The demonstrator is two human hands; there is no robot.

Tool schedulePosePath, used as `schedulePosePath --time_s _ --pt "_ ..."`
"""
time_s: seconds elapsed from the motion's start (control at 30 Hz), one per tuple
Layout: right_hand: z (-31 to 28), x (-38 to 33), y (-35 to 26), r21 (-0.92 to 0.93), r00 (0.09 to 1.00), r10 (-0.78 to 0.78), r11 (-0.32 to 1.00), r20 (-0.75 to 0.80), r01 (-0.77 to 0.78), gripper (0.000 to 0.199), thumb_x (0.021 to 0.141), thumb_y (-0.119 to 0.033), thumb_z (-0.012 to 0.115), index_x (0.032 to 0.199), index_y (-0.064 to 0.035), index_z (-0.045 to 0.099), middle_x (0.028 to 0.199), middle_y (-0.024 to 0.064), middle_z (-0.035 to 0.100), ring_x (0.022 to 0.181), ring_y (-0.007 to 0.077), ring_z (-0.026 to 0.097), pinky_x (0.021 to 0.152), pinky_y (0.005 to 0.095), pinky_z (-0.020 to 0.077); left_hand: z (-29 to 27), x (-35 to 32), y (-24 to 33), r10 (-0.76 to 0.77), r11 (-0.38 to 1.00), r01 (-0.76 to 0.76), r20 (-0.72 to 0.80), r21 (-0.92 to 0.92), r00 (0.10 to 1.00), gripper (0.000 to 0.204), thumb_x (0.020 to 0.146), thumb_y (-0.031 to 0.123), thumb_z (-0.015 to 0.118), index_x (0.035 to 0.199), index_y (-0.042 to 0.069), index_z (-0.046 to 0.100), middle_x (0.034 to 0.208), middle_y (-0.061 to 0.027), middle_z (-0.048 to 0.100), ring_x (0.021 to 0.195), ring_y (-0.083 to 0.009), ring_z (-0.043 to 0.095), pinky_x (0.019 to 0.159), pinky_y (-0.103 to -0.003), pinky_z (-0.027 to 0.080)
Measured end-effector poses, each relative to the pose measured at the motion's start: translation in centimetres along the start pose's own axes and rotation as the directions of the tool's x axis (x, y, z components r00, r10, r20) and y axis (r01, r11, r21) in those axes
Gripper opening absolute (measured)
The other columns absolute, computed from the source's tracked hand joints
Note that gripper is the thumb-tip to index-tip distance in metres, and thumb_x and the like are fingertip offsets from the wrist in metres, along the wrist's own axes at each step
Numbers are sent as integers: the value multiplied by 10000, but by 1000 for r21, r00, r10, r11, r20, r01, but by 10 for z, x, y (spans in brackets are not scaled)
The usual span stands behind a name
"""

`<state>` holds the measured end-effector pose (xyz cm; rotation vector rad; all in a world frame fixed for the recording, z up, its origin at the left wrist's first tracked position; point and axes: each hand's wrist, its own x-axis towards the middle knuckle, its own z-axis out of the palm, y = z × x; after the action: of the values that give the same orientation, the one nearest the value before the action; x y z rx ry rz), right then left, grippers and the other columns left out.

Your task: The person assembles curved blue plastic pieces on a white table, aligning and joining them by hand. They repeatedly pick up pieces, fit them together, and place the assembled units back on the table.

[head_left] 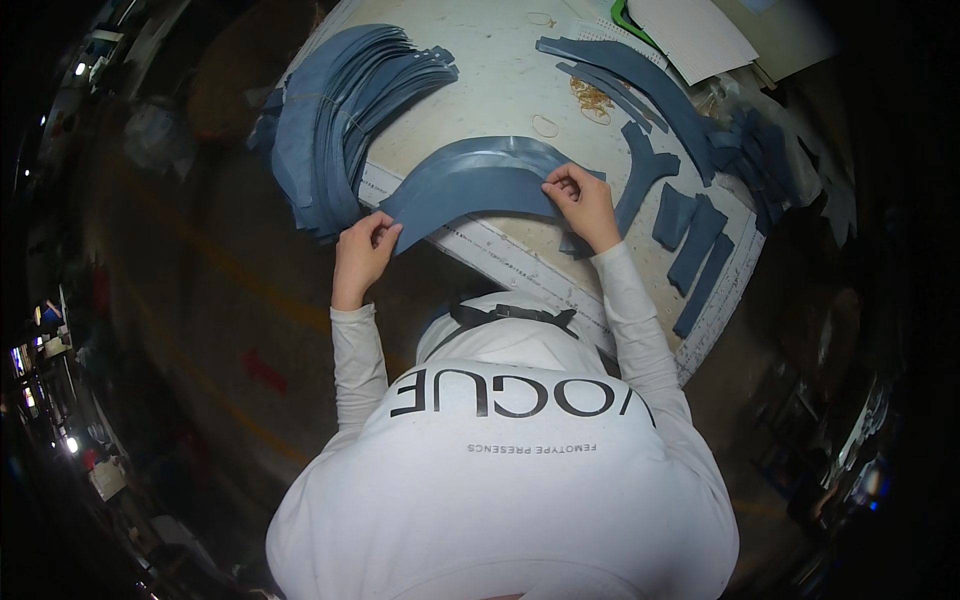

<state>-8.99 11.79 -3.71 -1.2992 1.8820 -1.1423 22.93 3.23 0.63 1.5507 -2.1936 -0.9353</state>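
Blue, slightly glossy sheet material forms a wide curved panel [470, 195], arched like a rainbow and held between a person's two bare hands. The left hand [362, 260] pinches its left end between thumb and fingers, beyond the table's near edge; the right hand [588, 208] pinches the panel near its right end, over the tabletop, fingers curled. A shinier band runs along the panel's upper curve. Behind it spreads a pale table [460, 105]. Left of the panel, a thick stack of curved blue pieces [315, 130] leans over the table's edge, a thin cord around it. To the right lie a forked blue piece [645, 170], several short blue strips [698, 243] and a long curved strip [650, 75]. Near that is a tangle of yellowish bands [592, 100]. White papers [695, 35] lie at the far right. The person wears a white long-sleeved top [520, 510] with dark lettering.
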Motion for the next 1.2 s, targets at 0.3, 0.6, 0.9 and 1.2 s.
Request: schedulePosePath --time_s 0.3,0.6,0.9,1.2 --pt "36 3 12 -356 969 -174 929 -173 103 289 704 -152 767 956 -94 636 906 67 571 898 245 569 774 345 471 48 21 -25 79 977 -38 -191 209 978 414 771 192 718 1153 61 628 1070 -151 576 1006 -353 563 862 -420 465" --pt "36 -2 6 -429 985 -50 903 -165 -26 358 671 -234 797 965 -135 617 964 59 542 989 269 514 816 409 389 53 21 -20 156 983 -116 -316 141 936 269 774 150 711 1000 38 617 998 -146 615 934 -339 604 814 -401 478" --pt "23 0 7 -167 997 -28 986 -74 16 244 719 -198 770 844 -74 601 881 114 626 829 308 606 768 399 418 36 46 -21 -15 992 6 -72 -122 997 264 846 205 690 1020 40 583 857 -191 681 833 -305 681 760 -345 510" --pt "-96 28 7 -246 990 -136 961 -29 125 148 791 -177 690 920 -103 684 836 153 684 809 337 659 716 390 509 35 102 -2 13 907 187 470 -376 882 291 829 168 725 1039 4 609 756 18 626 670 -26 534 617 -183 421"
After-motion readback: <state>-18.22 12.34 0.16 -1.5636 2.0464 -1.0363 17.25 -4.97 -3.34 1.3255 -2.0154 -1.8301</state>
